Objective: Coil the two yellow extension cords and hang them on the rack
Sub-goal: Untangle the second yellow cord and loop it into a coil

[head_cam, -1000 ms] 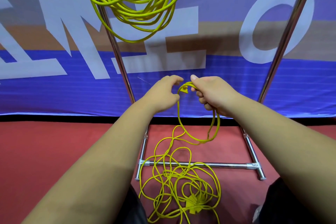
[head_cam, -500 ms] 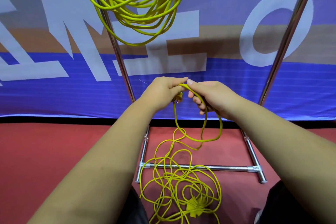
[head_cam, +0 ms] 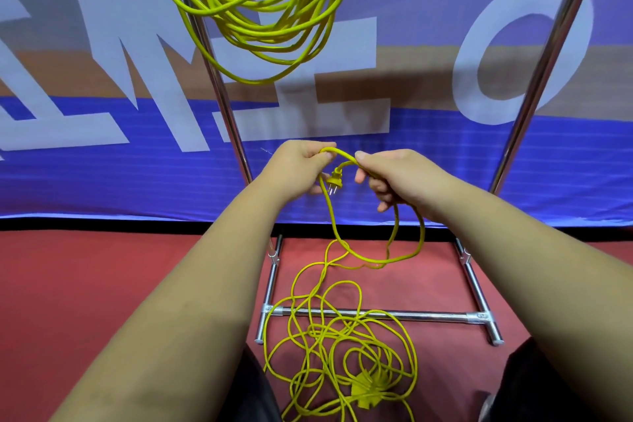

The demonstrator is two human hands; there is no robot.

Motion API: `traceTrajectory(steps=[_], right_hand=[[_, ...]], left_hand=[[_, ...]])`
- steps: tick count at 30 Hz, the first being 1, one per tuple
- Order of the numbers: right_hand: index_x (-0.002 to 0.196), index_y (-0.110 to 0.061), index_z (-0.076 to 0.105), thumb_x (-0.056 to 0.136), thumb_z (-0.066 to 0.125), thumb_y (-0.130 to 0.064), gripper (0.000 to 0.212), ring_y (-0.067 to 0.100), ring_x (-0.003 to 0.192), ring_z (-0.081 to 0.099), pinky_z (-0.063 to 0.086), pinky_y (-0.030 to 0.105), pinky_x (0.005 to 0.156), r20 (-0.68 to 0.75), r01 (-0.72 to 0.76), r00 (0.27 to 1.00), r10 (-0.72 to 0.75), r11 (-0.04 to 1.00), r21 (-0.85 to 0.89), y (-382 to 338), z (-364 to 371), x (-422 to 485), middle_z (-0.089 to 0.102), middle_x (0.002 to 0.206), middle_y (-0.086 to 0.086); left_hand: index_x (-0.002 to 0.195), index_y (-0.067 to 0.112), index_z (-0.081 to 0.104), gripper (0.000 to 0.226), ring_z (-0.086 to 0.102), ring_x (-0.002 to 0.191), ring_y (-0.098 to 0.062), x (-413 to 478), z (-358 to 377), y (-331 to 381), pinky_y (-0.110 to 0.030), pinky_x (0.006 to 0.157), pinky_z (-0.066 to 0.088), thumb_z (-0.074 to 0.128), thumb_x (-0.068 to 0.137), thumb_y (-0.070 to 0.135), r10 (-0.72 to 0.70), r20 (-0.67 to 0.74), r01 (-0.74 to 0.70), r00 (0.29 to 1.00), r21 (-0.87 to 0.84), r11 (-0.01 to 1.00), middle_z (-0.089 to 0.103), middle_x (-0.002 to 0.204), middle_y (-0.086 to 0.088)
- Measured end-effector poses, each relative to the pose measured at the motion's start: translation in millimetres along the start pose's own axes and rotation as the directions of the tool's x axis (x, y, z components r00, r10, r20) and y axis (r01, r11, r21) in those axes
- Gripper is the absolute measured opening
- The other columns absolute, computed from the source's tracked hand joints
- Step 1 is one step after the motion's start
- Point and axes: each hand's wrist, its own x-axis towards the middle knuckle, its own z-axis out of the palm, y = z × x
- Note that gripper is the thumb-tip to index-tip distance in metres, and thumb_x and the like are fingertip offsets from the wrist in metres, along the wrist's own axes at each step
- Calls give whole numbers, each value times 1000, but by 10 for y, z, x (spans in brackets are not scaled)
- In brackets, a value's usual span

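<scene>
Head view, the only one.

Up at 12 o'clock: a coiled yellow cord (head_cam: 270,44), already hung on the rack (head_cam: 222,96). Half the job done, by the look of it.

Down at 6 o'clock: the loose yellow cord (head_cam: 342,346), a messy pile on the red floor (head_cam: 102,284). Socket block (head_cam: 371,387) at 5 o'clock of the pile. Some strands lying right across the rack's low bar (head_cam: 428,315).

In the middle: left hand (head_cam: 294,166) and right hand (head_cam: 397,178), close together, both pinching the loose yellow cord at the top of one first loop (head_cam: 376,262). Plug (head_cam: 335,180) hanging between them, pins down, at 3 o'clock of the left hand and 9 o'clock of the right. Blue banner (head_cam: 102,181) behind.

Things that could go wrong from here:
- Easy to drop the first loop with a soft pinch, and then back to the start.
- Likely to pull into a knot with a fast tug, because of all the crossings in the pile.
- Could snag the socket block on the low bar on the way up, or drag the rack along.
- Could catch the swinging plug in the next loop and spoil the coil.
- Could end up with big and small loops, too untidy to hang well.
</scene>
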Motion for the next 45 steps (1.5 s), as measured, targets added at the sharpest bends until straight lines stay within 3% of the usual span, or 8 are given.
traceTrajectory(steps=[4, 8, 12, 18, 27, 33, 39, 45], right_hand=[[92, -14, 79, 105, 60, -50, 43, 15, 49, 31, 37, 26, 45, -34, 16, 999, -17, 1000, -17, 17, -20, -8, 43, 62, -2], [90, -14, 78, 105, 62, -48, 40, 13, 48, 28, 29, 24, 41, -62, 35, 998, -32, 999, 40, 8, -37, -9, 43, 64, -3], [90, -11, 77, 106, 62, -46, 41, 14, 49, 26, 28, 25, 41, -5, 38, 999, -37, 997, 67, -38, -37, -20, 36, 64, -2], [90, -6, 76, 106, 58, -54, 53, 22, 56, 53, 63, 45, 67, -3, 27, 1000, -27, 991, 128, -59, 1, -28, 47, 61, 3], [91, -10, 79, 109, 51, -54, 55, 18, 53, 48, 41, 30, 47, -13, 38, 999, -38, 999, 7, -19, 31, -30, 56, 70, 4], [89, -6, 78, 108, 56, -50, 53, 21, 48, 50, 65, 46, 67, 1, 5, 1000, -5, 1000, 1, -22, -45, -9, 40, 58, 1], [81, -14, 80, 108, 55, -51, 52, 19, 51, 29, 31, 29, 47, -13, 7, 1000, -8, 998, -61, -15, -24, -8, 30, 61, 0], [87, -11, 69, 108, 57, -49, 45, 15, 48, 25, 22, 23, 45, -29, -7, 1000, 8, 999, 51, -15, -68, -16, 36, 60, 1]], left_hand=[[130, 28, 69, 30, 70, 82, -11, 2, 7, 10, -39, 77, 62, 57, 103, 22, 96, 18, -97, 995, 339, 936, 75, 94, 7], [142, 39, 58, 56, 65, 112, -3, -44, 61, 18, -29, 99, 53, 68, 91, 17, 264, 135, -296, 955, 361, 885, 69, 122, 16], [108, 46, 68, 24, 69, 90, -8, -63, 124, 58, -38, 86, 57, 59, 99, 26, 343, 127, -363, 931, 432, 825, 73, 93, 12], [106, 34, 72, 26, 75, 68, -17, -51, 145, 123, -38, 72, 62, 49, 106, 21, 247, 34, -248, 968, 245, 937, 76, 88, 15], [141, 32, 63, 36, 78, 87, -24, 34, -88, 20, -45, 72, 64, 58, 105, 31, 62, 56, -71, 997, 176, 982, 74, 88, -8], [129, 27, 69, 26, 78, 94, -21, 19, -211, -35, -44, 67, 66, 56, 106, 25, -16, 16, 16, 1000, 50, 999, 73, 118, -8], [103, 17, 72, 21, 72, 91, -30, 48, -132, -119, -43, 73, 62, 58, 103, 31, 32, -58, -3, 998, 438, 899, 72, 93, -13], [137, 29, 59, 55, 61, 99, -9, 15, -5, -43, -26, 83, 47, 80, 86, 38, 255, -50, -189, 966, 538, 822, 65, 114, 10]])
